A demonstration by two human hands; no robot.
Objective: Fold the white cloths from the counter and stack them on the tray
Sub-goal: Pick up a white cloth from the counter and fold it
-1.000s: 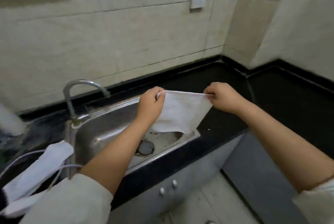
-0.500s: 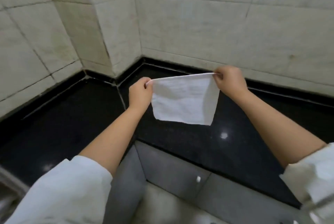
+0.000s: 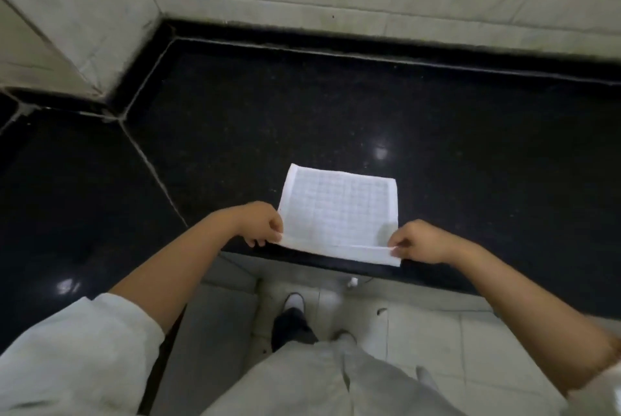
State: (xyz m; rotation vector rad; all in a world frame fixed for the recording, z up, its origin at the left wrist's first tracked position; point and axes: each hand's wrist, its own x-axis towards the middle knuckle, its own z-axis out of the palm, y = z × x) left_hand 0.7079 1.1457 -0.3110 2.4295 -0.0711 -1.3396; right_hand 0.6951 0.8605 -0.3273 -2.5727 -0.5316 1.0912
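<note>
white cloth (image 3: 339,214) flat on black counter (image 3: 235,133); left hand (image 3: 260,224) and right hand (image 3: 418,242) pinch its near corners (fingers curled)

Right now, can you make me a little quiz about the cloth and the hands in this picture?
1. True or false: the white cloth lies spread on the black counter.
2. Which corners do the left hand and right hand pinch: A near, B far?
3. Fill in: the cloth's near edge reaches the counter's front ____.

Key: 1 true; 2 A; 3 edge.
</note>
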